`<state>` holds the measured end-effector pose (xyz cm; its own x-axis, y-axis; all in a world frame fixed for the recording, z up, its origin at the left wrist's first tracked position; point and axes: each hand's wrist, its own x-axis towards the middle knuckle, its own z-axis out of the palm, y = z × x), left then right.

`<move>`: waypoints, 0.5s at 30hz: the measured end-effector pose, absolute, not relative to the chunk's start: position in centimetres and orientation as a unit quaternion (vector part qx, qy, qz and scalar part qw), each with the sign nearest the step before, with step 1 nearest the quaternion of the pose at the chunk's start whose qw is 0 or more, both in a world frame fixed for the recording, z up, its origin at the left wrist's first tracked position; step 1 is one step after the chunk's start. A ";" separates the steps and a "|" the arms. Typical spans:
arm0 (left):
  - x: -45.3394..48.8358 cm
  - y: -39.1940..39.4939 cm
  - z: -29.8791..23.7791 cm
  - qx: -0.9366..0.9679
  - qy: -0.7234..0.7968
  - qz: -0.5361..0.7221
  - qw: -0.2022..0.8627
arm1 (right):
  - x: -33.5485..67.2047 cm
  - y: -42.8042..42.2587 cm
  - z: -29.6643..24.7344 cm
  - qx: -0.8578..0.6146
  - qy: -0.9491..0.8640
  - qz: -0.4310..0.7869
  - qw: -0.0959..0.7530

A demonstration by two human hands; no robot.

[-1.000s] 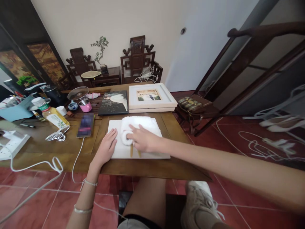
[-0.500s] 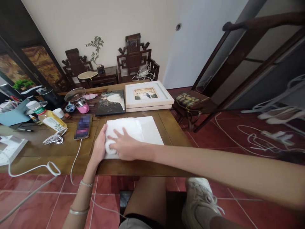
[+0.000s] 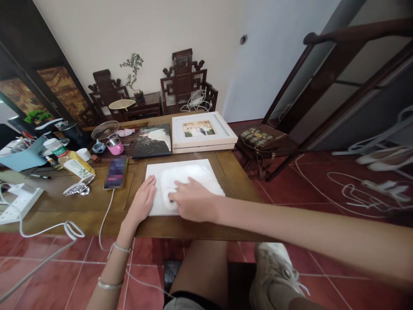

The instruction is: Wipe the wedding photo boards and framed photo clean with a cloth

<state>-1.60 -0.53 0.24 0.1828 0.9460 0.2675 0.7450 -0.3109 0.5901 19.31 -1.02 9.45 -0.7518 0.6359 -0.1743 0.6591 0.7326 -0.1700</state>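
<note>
A flat white panel lies on the wooden table near its front edge. On its middle and right part rests a fluffy white cloth. My right hand presses down on the cloth, fingers over it and thumb side bent in toward the near left edge. My left hand lies flat on the panel's left edge, fingers stretched out, holding nothing. The underside of the cloth is hidden.
Behind the panel are a dark photo panel and a pale framed photo. To the left lie a phone on a cable, a clear hair claw, a yellow bottle, a pink cup and a power strip.
My right hand and the cloth have slid right across the panel, baring its left part. My left hand has shifted from the side edge onto the top surface. The view has moved slightly.
</note>
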 end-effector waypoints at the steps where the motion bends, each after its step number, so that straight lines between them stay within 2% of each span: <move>1: -1.6 -0.5 0.2 0.753 0.560 0.305 0.161 | 19.3 0.0 9.3 0.362 0.925 -0.105 0.048; 8: -1.6 -0.5 0.3 0.771 0.543 0.299 0.149 | 16.6 6.6 9.6 0.427 0.894 -0.133 0.013; 15: -1.8 -0.5 0.6 0.770 0.546 0.297 0.144 | 12.5 7.7 10.6 0.377 0.911 -0.168 -0.014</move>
<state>-1.79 -0.48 0.61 0.2278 0.9263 0.3000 0.7556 -0.3625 0.5455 12.54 7.71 10.58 -0.7158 0.6908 -0.1018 0.6817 0.6598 -0.3160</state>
